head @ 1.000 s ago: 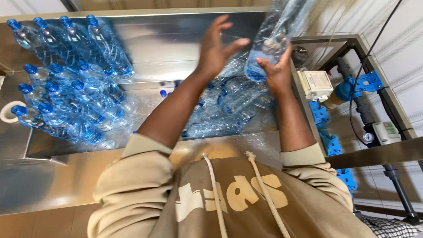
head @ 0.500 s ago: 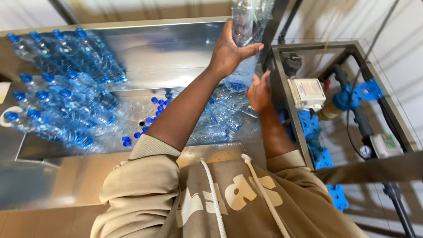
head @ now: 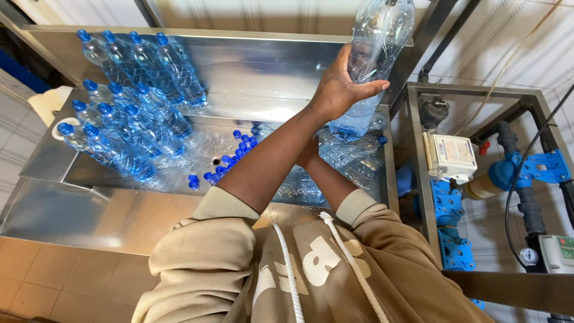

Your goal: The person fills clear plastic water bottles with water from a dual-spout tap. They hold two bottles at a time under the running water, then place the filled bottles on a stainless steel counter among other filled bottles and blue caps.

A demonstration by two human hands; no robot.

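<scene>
Left hand (head: 341,90) wraps clear empty bottle (head: 373,60), lifted above steel surface (head: 251,66); right hand hidden behind left forearm, grip unclear; capped bottles (head: 125,113) stacked left, loose blue caps (head: 230,158) in basin

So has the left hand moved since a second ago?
Yes. The left hand went from above the bottles in the steel basin up and right, toward the basin's right edge, and now grips the raised clear bottle.

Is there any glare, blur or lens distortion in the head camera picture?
Head view: glare on the wet steel basin; the clear bottle in the left hand looks slightly blurred; wide-lens bending curves the frame at right; the right hand is hidden behind the left arm.
</scene>
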